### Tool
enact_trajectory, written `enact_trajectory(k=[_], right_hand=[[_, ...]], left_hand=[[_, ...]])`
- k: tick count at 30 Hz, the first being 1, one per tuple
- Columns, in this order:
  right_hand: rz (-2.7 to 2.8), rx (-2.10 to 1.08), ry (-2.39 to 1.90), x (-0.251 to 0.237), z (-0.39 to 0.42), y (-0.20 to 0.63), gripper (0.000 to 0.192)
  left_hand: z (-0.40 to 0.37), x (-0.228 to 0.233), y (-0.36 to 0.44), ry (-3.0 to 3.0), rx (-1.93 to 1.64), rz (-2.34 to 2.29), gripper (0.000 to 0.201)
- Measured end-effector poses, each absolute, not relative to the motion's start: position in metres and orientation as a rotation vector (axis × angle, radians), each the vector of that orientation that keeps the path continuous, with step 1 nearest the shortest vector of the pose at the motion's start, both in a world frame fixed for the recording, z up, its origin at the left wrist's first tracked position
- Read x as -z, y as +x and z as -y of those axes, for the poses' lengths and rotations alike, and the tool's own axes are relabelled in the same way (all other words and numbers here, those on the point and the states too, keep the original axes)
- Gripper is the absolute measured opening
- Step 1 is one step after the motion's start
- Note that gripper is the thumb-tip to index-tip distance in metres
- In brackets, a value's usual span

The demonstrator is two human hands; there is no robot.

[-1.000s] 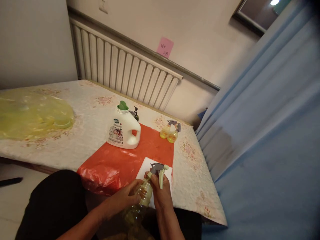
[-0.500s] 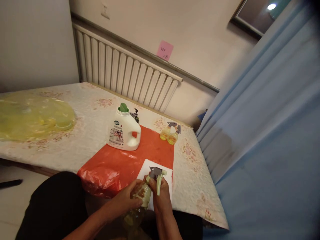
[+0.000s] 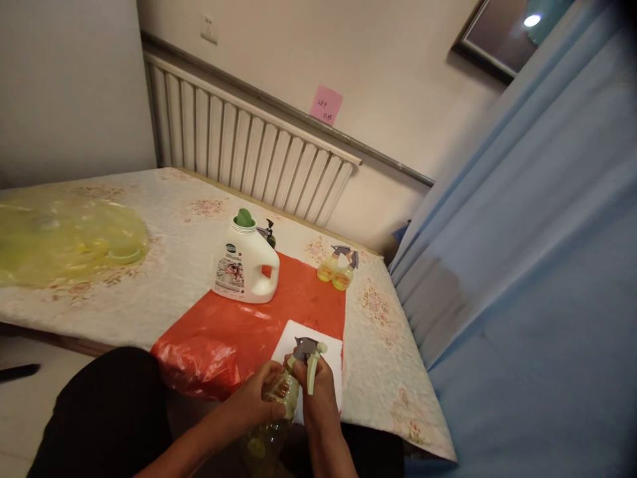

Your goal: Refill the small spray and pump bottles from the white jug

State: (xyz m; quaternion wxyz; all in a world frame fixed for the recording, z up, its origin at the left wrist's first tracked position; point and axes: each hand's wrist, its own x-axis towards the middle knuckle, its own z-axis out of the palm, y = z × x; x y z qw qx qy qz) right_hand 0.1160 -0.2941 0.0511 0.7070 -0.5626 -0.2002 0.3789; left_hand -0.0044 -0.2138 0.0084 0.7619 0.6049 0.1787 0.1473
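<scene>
A clear yellowish spray bottle (image 3: 284,396) with a grey and pale green trigger head is tilted between my two hands, low in the view. My left hand (image 3: 259,395) is wrapped round the bottle's body. The fingers of my right hand (image 3: 316,385) close round its neck, just under the trigger head. Beneath the hands lies a white sheet (image 3: 328,345) on a red plastic sheet (image 3: 233,338). Part of the bottle's lower end is dim, near my lap.
A large white detergent jug (image 3: 246,265) with a green spout stands on the red sheet, a dark pump bottle (image 3: 269,234) behind it. Two yellow spray bottles (image 3: 338,269) stand farther right. A yellow plastic bag (image 3: 74,239) lies left. A blue curtain (image 3: 522,299) hangs right.
The view has shifted slightly. My hands keep the same hold on the spray bottle, which shows only a very small shift.
</scene>
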Motion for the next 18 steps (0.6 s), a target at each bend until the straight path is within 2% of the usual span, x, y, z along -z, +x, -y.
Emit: enact_trajectory(k=[4, 9, 18], right_hand=[[0.421, -0.849, -1.257, -0.055, 0.294, 0.114, 0.038], [0.454, -0.878, -1.223, -0.057, 0.294, 0.113, 0.032], [0.495, -0.847, -1.256, -0.050, 0.294, 0.116, 0.030]], left_hand=[[0.212, -0.013, -0.006, 1.377, -0.301, -0.418, 0.039], [0.210, -0.020, -0.010, 1.343, -0.263, -0.394, 0.031], [0.210, -0.033, -0.014, 1.286, -0.226, -0.364, 0.033]])
